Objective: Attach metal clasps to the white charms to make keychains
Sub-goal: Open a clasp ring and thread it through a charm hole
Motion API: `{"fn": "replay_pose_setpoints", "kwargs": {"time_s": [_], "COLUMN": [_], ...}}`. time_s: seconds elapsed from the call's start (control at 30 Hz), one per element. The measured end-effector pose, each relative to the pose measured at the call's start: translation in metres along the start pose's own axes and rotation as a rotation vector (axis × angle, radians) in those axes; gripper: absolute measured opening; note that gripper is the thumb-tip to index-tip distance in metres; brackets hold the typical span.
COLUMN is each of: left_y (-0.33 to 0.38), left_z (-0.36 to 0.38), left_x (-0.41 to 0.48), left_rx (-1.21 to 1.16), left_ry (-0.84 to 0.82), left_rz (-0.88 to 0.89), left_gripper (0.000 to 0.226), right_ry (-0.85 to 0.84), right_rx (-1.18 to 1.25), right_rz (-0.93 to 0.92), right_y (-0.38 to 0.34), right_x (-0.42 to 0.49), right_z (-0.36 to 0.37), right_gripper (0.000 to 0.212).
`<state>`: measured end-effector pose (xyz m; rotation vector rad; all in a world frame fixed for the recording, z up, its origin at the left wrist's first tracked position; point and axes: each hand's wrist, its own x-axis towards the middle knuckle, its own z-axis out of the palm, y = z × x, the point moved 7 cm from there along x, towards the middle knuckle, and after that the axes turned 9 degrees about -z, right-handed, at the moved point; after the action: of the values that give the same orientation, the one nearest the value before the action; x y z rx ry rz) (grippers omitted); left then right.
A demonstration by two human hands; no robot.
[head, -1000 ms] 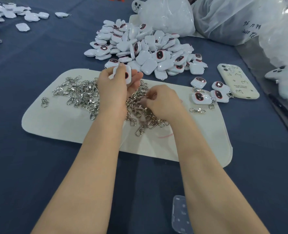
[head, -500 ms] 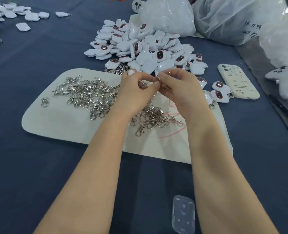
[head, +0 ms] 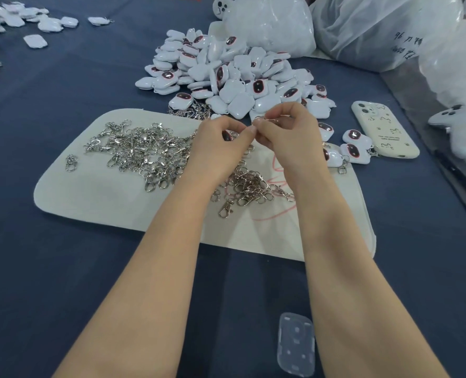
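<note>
My left hand curled around a white charm. Touching its fingertips, my right hand pinched a metal clasp, with loose clasps heaped beneath both.

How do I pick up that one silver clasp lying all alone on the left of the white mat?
Pinch the lone silver metal clasp across its narrow middle, coming straight down from above. It lies flat on the white mat, apart from the heap of clasps, so both long sides are free.
</note>
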<state>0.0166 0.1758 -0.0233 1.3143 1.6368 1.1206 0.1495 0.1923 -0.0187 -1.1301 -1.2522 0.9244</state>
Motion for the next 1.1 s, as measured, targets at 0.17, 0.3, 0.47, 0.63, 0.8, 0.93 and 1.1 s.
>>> {"fn": "replay_pose_setpoints", "kwargs": {"time_s": [0.17, 0.3, 0.47, 0.63, 0.8, 0.93, 1.1], "left_y": [-0.002, -0.002, -0.002, -0.002, -0.004, -0.005, -0.004], "left_z": [-0.005, -0.008, -0.006, -0.005, -0.006, -0.005, -0.005], "left_x": [0.001, 0.001, -0.001, 0.000, 0.000, 0.001, 0.001], "left_rx": [-0.030, -0.065, -0.134, -0.067, -0.080, -0.080, -0.063], "left_ry": [0.050, 0.073, 0.052, 0.038, 0.040, 0.040, 0.043], "left_rz": [-0.035, -0.050, -0.068, -0.039, -0.063, -0.075, -0.050], "left_gripper": [0.013, 0.021, 0.019, 0.012, 0.017, 0.018, 0.019], "right_ry": [-0.102, -0.110, -0.068, -0.086, -0.158, -0.166, -0.199], "right_rx": [-0.067, -0.073, -0.232, -0.270, -0.181, -0.444, -0.533], "right_rz": [-0.045, -0.040, -0.081, -0.089, -0.055, -0.186, -0.296], "right_y": [-0.006, -0.008, -0.008, -0.005, -0.005, -0.012, -0.018], "right_x": [-0.001, -0.001, 0.000, -0.001, -0.001, 0.001, -0.002], "right_z": [0.007, 0.007, 0.004, 0.007, 0.006, 0.005, 0.011], "right_gripper": [0.016, 0.012, 0.012, 0.010, 0.014, 0.014, 0.007]}}
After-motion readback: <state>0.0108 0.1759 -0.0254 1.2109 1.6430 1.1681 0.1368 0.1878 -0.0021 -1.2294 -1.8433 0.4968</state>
